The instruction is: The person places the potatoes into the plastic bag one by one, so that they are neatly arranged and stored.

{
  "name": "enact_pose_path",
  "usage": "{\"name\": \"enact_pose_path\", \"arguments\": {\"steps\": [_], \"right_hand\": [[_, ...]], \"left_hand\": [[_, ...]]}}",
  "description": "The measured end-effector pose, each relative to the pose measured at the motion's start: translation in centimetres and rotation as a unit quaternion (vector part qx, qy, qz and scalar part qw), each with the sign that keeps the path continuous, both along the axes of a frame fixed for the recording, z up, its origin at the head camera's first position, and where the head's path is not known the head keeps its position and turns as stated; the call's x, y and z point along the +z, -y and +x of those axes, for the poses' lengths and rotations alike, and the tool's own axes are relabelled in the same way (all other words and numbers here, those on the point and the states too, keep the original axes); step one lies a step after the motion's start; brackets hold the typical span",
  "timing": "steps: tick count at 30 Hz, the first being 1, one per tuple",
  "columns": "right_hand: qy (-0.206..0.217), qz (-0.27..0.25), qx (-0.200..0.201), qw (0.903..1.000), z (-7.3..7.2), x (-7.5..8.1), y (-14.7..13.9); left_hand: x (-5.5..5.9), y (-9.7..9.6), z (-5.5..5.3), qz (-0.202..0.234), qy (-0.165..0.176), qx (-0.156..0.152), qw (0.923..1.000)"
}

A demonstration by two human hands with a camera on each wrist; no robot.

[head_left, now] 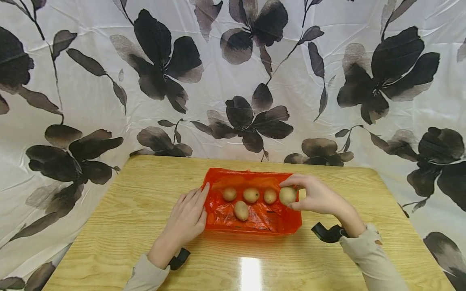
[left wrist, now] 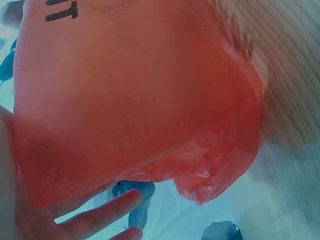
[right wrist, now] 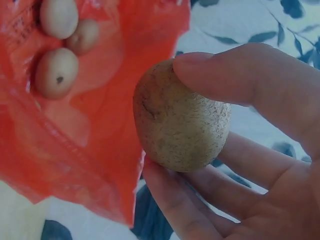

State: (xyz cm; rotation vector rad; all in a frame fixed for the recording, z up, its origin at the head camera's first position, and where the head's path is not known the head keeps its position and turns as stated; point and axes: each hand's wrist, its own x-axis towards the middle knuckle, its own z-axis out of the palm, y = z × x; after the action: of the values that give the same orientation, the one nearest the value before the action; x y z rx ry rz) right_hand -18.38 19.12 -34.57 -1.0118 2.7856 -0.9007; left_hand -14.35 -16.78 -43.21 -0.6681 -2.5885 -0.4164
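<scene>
A red plastic bag (head_left: 255,222), spread wide at its mouth like a shallow box, lies on the table. Inside it are several small brown potatoes (head_left: 241,211). My right hand (head_left: 314,196) holds another potato (right wrist: 180,120) between thumb and fingers, over the bag's right edge in the head view. My left hand (head_left: 185,214) rests along the bag's left side, its index finger reaching up the rim. In the left wrist view, straight fingers (left wrist: 105,217) show below the bag's red wall (left wrist: 135,100), which hides part of the hand.
The wooden table (head_left: 120,226) stretches around the bag, with its back edge just behind it. Behind hangs a white cloth (head_left: 204,101) with dark flowers. Black straps (head_left: 327,233) sit at both wrists, below the light sleeves (head_left: 375,258).
</scene>
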Motion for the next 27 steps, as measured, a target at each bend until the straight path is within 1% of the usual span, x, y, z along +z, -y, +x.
{"name": "enact_pose_path", "arguments": {"steps": [5,11,14,19,22,27], "right_hand": [[0.000,0.033,0.026,0.9991,-0.7,0.6,1.2],[0.008,0.064,0.053,0.9965,-1.9,0.8,3.2],[0.022,0.078,0.063,0.9947,-2.6,0.6,4.3],[0.060,0.090,0.081,0.9908,-3.8,-0.3,5.9],[0.081,0.103,0.076,0.9885,-4.4,-1.0,6.5],[0.103,0.116,0.034,0.9873,-4.8,-2.3,7.1]], "left_hand": [[0.1,0.0,0.1,-0.004,0.009,0.005,0.9999],[0.2,-0.1,0.1,-0.004,0.007,0.003,1.0000],[0.2,0.0,0.1,-0.005,0.007,0.004,1.0000],[0.2,0.0,0.1,-0.005,0.006,0.006,1.0000],[0.3,0.0,0.1,-0.005,0.008,0.006,0.9999],[0.2,0.1,0.1,-0.005,0.005,0.006,1.0000]]}}
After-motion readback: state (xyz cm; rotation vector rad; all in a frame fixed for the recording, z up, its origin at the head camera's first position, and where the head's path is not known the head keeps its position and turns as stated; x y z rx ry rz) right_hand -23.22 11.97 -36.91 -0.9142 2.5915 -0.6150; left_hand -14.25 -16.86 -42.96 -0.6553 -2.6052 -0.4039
